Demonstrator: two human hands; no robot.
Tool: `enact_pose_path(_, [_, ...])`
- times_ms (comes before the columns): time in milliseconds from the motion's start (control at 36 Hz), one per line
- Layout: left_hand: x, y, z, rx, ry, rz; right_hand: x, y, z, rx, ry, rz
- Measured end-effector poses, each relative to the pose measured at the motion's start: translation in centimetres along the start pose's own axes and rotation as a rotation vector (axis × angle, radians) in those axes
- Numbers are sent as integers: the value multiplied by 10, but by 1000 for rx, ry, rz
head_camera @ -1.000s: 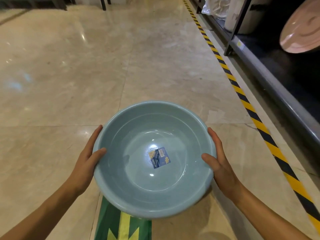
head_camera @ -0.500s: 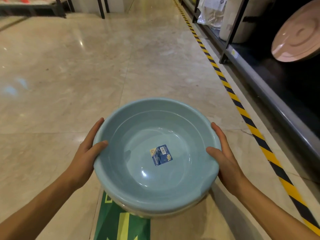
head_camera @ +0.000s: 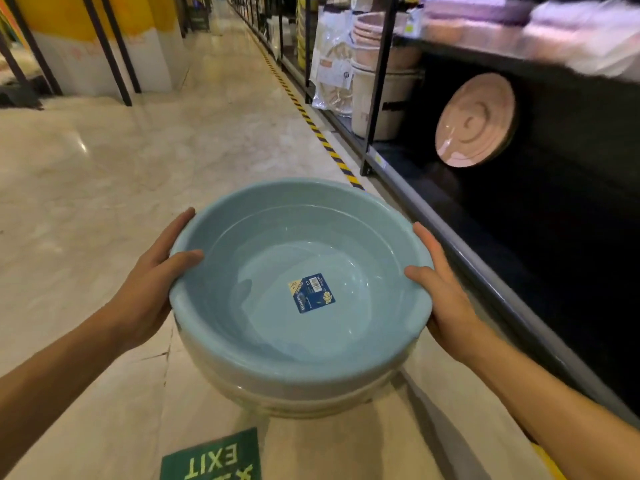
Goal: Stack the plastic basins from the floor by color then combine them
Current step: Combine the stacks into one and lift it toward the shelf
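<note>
A shop aisle: stocked shelves (head_camera: 380, 98) (hazard tape (head_camera: 333, 154) alongside).

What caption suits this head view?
Left hand and right hand grip the rim of a blue basin nested atop paler basins, held above the shop floor beside a dark shelf.

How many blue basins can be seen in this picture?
1. The blue basin is on top of a stack of pale basins, held by the left hand and the right hand. Others may be hidden, nested beneath it.
</note>
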State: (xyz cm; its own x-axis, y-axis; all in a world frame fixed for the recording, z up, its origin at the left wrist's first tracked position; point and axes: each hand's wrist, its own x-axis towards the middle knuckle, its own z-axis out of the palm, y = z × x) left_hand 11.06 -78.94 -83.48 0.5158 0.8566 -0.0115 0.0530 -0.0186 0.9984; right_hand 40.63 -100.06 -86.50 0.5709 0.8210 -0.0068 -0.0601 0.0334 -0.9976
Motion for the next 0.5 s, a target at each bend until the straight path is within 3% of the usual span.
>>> enact_pose_path(500, [77, 79, 161, -113, -346, -40, -52, -107, -112, -128, 429, -9])
